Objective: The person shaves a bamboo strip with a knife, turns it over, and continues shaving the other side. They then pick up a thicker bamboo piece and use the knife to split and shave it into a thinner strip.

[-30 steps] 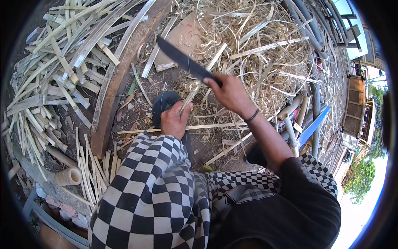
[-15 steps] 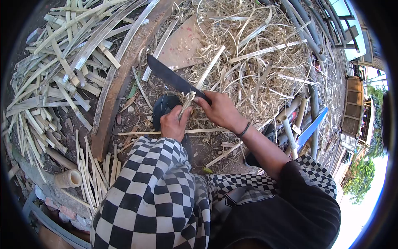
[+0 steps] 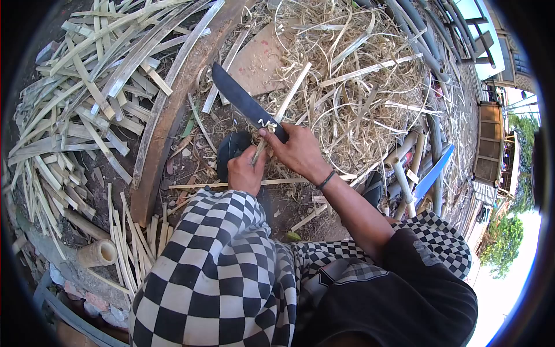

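My right hand [image 3: 299, 152] is wrapped round the handle of a machete with a broad dark blade [image 3: 238, 97]. The blade points up and left and lies across a pale bamboo strip [image 3: 293, 91]. Closed near the lower end of that strip is my left hand [image 3: 245, 173], just below the blade. Small curled shavings [image 3: 266, 125] cling to the blade beside my right thumb. The handle is mostly hidden in my fingers. A dark shoe [image 3: 232, 151] shows behind my left hand.
Split bamboo strips [image 3: 87, 87] are heaped at left, beside a long brown plank [image 3: 167, 110]. Shavings [image 3: 358, 87] cover the ground ahead. A bamboo tube [image 3: 97, 253] lies lower left. At right are bamboo poles [image 3: 403, 179] and a blue saw-like blade [image 3: 432, 178].
The machete's tip has moved slightly up and right, and my right hand slightly left. The bunched curls above my left hand have gone from there; a few curls now show on the blade.
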Action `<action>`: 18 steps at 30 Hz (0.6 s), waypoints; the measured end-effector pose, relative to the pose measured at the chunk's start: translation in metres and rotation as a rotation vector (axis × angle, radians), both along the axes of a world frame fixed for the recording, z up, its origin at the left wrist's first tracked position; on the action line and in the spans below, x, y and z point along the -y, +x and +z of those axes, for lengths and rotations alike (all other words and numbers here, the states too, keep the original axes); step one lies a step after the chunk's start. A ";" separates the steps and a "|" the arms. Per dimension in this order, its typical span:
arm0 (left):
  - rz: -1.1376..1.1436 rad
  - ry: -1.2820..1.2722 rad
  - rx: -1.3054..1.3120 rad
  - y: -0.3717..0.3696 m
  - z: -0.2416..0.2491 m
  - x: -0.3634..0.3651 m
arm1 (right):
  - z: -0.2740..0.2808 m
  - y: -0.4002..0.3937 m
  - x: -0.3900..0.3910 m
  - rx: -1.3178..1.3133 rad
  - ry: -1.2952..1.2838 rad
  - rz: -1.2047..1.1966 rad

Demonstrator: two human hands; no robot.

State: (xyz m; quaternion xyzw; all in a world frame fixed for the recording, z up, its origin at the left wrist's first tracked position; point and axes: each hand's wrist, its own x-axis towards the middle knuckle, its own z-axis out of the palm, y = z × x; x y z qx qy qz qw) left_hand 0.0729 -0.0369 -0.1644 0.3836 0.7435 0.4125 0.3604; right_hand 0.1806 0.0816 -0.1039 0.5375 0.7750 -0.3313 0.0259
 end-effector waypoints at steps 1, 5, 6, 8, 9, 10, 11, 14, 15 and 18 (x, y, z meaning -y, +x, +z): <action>-0.021 -0.004 -0.003 0.000 -0.001 0.000 | 0.004 0.003 -0.001 -0.038 -0.043 0.007; -0.068 -0.009 0.055 -0.003 0.002 0.000 | 0.009 0.008 0.002 -0.060 -0.133 0.008; -0.076 0.006 0.053 -0.004 0.000 0.000 | 0.012 0.008 0.003 -0.079 -0.132 0.007; -0.061 0.041 0.064 -0.001 -0.013 0.000 | 0.018 0.007 0.011 -0.101 -0.235 -0.038; -0.066 0.047 0.067 0.000 -0.022 0.003 | 0.020 0.006 0.020 -0.123 -0.358 -0.083; -0.053 0.042 0.145 0.001 -0.034 0.006 | 0.029 0.002 0.028 -0.180 -0.317 -0.012; -0.043 0.040 0.220 0.001 -0.048 0.007 | 0.043 -0.001 0.027 -0.181 -0.305 -0.021; -0.136 0.039 -0.013 -0.003 -0.045 0.004 | 0.105 -0.014 0.012 -0.342 -0.545 -0.121; -0.111 -0.007 -0.016 -0.005 -0.033 0.003 | 0.123 -0.013 -0.003 -0.327 -0.493 -0.128; -0.051 0.025 -0.057 -0.003 -0.027 0.003 | 0.172 0.003 -0.055 -0.290 -0.306 -0.083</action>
